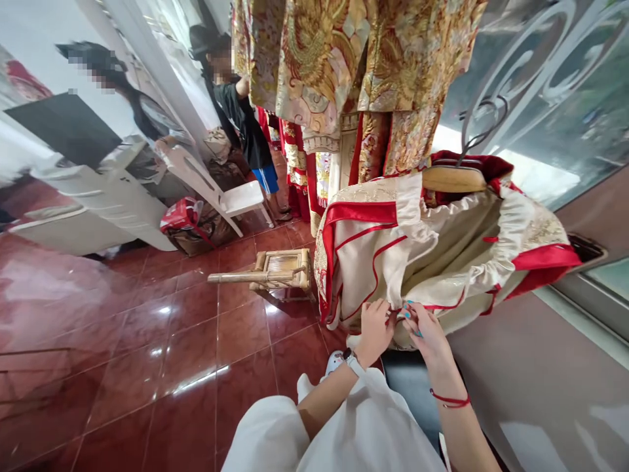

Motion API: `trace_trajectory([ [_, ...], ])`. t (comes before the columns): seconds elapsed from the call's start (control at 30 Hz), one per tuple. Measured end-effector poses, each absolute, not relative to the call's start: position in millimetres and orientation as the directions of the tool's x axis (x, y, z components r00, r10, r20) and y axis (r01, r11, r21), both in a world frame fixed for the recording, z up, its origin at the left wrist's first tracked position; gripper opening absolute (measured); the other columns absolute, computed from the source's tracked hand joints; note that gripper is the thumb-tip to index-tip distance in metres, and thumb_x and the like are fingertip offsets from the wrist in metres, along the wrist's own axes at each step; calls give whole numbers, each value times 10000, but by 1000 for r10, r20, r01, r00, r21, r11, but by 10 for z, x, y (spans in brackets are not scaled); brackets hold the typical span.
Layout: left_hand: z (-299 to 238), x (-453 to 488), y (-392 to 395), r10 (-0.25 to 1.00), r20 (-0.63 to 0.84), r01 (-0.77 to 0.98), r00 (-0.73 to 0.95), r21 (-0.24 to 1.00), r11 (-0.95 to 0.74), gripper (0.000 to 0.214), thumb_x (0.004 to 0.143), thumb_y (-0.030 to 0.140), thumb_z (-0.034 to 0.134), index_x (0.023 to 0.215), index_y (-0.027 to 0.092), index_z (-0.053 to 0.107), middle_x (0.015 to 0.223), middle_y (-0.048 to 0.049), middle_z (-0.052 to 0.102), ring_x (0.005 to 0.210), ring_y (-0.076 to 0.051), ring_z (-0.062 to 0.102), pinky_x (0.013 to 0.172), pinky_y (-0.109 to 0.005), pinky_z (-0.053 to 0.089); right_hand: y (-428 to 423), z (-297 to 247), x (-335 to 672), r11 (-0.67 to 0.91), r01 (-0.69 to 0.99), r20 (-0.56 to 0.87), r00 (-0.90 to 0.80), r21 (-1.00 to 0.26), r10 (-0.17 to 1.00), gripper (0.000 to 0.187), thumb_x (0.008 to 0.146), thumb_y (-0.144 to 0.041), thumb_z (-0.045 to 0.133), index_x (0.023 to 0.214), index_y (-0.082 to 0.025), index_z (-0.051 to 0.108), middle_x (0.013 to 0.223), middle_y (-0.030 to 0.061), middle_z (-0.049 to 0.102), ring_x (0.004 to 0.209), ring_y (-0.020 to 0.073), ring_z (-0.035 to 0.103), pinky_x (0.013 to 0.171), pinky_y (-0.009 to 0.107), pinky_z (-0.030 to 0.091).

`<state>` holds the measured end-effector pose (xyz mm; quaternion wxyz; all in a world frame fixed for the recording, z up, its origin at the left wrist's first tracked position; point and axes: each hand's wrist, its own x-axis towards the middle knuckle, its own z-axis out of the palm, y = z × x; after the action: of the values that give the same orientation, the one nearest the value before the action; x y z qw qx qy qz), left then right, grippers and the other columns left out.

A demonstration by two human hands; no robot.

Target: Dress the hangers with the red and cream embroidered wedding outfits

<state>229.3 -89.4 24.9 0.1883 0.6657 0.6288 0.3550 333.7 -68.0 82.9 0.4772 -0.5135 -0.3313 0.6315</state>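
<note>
A cream garment with red trim (442, 255) lies bunched in front of me on a wooden hanger (455, 178). My left hand (374, 330), with a watch on the wrist, pinches the garment's lower red-edged hem. My right hand (426, 331), with a red cord round the wrist, grips the same hem right beside it, fingers curled. The two hands almost touch. I wear white clothing (344, 432).
Gold and red embroidered robes (344, 78) hang just behind. A small bamboo stool (280, 270) stands on the glossy red tile floor (147, 354). A white plastic chair (216, 187) and bags (189, 223) sit further back, where a person in black (240, 118) stands. Glass panels (550, 98) run along the right.
</note>
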Motion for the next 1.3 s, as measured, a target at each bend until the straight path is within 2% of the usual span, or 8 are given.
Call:
trace_trajectory([
  [0.17,179,2281,-928,960,272,677,-63,719,-159,135,921,101,526,863,208,583,851,-45,663,837,-222,617,830,-358,416,-594,1120,3325,-314,-329,-351,57,-890,935,346,602,-423,702,540,-216,433,486,-83,371,389,19,167,374,203,180],
  [0.47,127,2272,-832,937,338,672,-84,714,-197,131,960,155,510,864,198,587,865,-43,676,810,-203,616,817,-340,425,25,2051,3360,-12,-358,-89,200,-934,976,288,725,-356,696,628,-197,476,553,-61,466,390,11,209,369,191,180],
  [0.7,307,2304,-700,962,267,668,-62,727,-159,16,895,202,616,898,190,607,857,-22,689,763,-188,661,749,-310,475,11,2003,3298,22,-327,-45,198,-945,979,317,716,-387,747,622,-181,525,578,-39,503,425,21,281,372,189,164],
  [0.8,561,2339,-512,953,294,695,-69,699,-165,342,829,296,729,1122,171,603,1001,-73,717,889,-236,693,782,-331,506,-88,1960,3306,-48,-359,-111,155,-932,982,316,720,-372,763,625,-181,530,514,-73,406,407,19,226,365,184,132],
  [0.87,770,2372,-360,957,288,707,-23,682,-188,336,890,321,677,1179,175,589,1003,-84,727,900,-240,701,776,-323,505,-113,1990,3317,-104,-424,-151,79,-900,985,329,754,-336,745,610,-191,486,484,-102,305,395,19,172,359,178,136],
  [1.0,969,2395,-214,969,235,733,82,644,-218,197,1027,239,442,1061,183,628,920,-96,738,820,-224,704,695,-299,477,-98,2067,3335,-240,-546,-204,-127,-803,971,399,850,-318,681,618,-223,371,494,-123,194,384,36,95,340,184,173],
  [1.13,795,2419,-278,959,283,677,26,700,-225,234,1020,159,391,1026,172,625,899,-97,724,823,-213,698,712,-296,497,-40,2040,3261,-115,-537,-159,36,-836,987,420,854,-292,683,608,-218,351,513,-109,229,400,30,149,360,174,180],
  [1.3,747,2443,-309,939,341,524,31,795,-306,297,1016,168,332,1043,189,627,945,-115,721,857,-234,691,751,-341,519,-21,1982,3154,46,-351,-21,185,-935,983,426,820,-388,714,614,-222,381,550,-71,329,435,44,199,373,211,156],
])
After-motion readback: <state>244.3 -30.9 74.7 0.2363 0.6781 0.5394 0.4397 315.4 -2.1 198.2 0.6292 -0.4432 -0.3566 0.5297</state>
